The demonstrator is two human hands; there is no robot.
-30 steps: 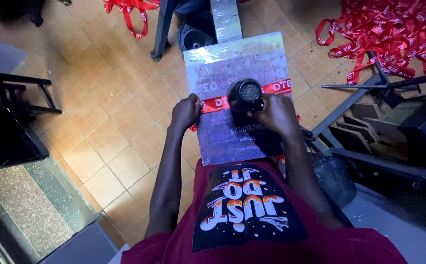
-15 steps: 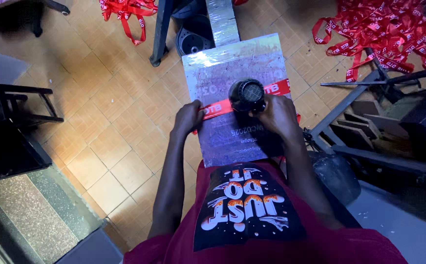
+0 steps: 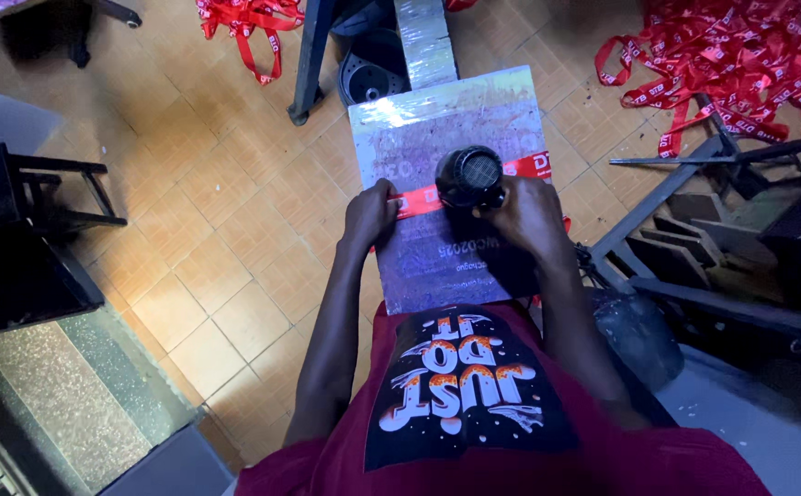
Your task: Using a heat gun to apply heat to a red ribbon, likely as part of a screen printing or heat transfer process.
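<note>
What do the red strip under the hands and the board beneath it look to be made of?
The red strip looks like woven fabric ribbon: thin, flat, limp like the heaps on the floor. The board seems a rigid panel with a glossy, perhaps film-covered face, judging by its sheen; its core cannot be told.

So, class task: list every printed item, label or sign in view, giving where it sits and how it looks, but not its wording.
Red strap: across the board, under the left hand; white print.
Board: on the lap, foil-shiny, faint dark print.
Red straps: heaped on the floor, upper right.
Red straps: upper left floor.
</note>
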